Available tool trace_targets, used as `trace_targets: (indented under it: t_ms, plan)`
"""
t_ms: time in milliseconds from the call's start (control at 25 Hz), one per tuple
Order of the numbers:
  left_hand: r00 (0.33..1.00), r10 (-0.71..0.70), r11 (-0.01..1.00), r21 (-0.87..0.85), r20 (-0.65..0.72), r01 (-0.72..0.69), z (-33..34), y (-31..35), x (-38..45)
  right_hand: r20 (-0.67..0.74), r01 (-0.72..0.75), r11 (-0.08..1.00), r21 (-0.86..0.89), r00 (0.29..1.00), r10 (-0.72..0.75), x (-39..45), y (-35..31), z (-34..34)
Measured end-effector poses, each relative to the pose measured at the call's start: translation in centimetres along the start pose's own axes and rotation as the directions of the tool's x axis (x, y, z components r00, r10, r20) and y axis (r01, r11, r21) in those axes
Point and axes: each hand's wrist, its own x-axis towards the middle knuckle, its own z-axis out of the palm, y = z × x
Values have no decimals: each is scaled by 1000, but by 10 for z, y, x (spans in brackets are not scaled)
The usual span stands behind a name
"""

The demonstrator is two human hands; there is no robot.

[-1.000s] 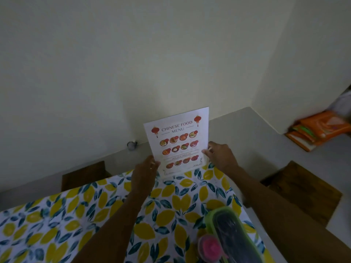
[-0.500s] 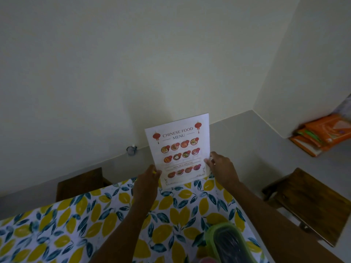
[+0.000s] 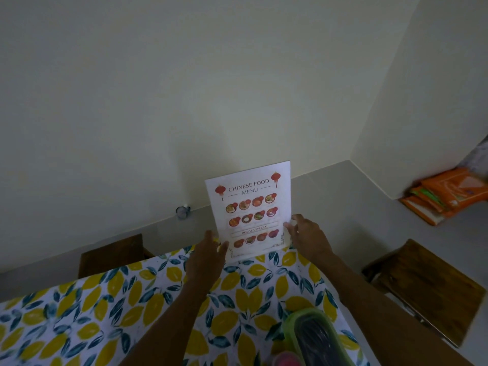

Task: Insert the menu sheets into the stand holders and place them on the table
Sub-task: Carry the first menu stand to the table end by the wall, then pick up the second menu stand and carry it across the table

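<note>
Head view: menu stand (image 3: 250, 212) upright at far edge of worktop (image 3: 132, 307), lemon-print cloth under it. Left hand (image 3: 207, 256) at lower left edge, right hand (image 3: 307, 233) at lower right edge; fingers (image 3: 289, 228) loosely spread, touching or just beside edges, firm grip cannot tell. Likely light, stiff, smooth holder, easy to tip; best held low at both side edges. White sheet, red lanterns, "Chinese Food Menu", rows of dish photos.
</note>
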Motion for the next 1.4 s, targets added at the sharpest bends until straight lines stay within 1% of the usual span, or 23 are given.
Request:
trace_targets:
  t_ms: [80, 120, 160, 240, 280, 360, 440, 560, 640, 760, 880, 960, 1080, 1160, 1280, 1400]
  plan:
    - [999, -32, 998, 48, -41, 34, -6, 1, -6, 9, -74, 995, -63, 997, 74, -8, -5, -6]
    - [998, -21, 995, 98, -56, 27, -11, 1, -11, 18, -95, 989, -111, 995, 98, -13, -7, -9]
    - [997, 21, 984, 176, -76, -7, -17, 0, -16, 30, -103, 982, -160, 994, 109, -20, -11, -13]
    - [985, 136, 931, 353, -110, -89, -30, -4, -29, 49, -101, 968, -229, 992, 115, -33, -21, -22]
    - [975, 189, 906, 403, -120, -126, -37, -8, -35, 53, -100, 963, -252, 992, 117, -39, -30, -26]
    - [966, 236, 888, 427, -109, -169, -52, -16, -47, 65, -82, 958, -275, 992, 104, -51, -54, -31]
    - [967, 234, 896, 409, -98, -175, -72, -25, -62, 88, -29, 954, -297, 994, 58, -64, -85, -32]
    - [958, 248, 902, 394, -141, -176, -112, -49, -93, 95, 68, 938, -340, 995, -38, -99, -141, -28]
    - [960, 230, 906, 394, -157, -153, -140, -73, -117, 113, 132, 931, -341, 989, -99, -128, -180, -19]
    - [965, 196, 907, 406, -174, -111, -176, -120, -155, 170, 180, 930, -321, 977, -130, -171, -234, 3]
    - [975, 127, 921, 387, -181, -48, -209, -186, -209, 214, 259, 916, -307, 956, -198, -232, -294, 41]
    - [980, 68, 938, 346, -186, 1, -234, -229, -248, 252, 320, 896, -307, 936, -248, -277, -335, 70]
    - [982, 34, 921, 387, -187, 42, -266, -291, -305, 324, 379, 877, -297, 903, -280, -337, -387, 116]
    - [977, -8, 913, 397, -213, 94, -290, -334, -348, 380, 429, 860, -277, 871, -312, -380, -422, 150]
    - [960, -86, 911, 369, -267, 185, -324, -394, -401, 458, 494, 839, -226, 815, -356, -440, -469, 194]
    - [937, -185, 886, 362, -297, 289, -348, -445, -438, 477, 552, 806, -213, 779, -407, -482, -503, 227]
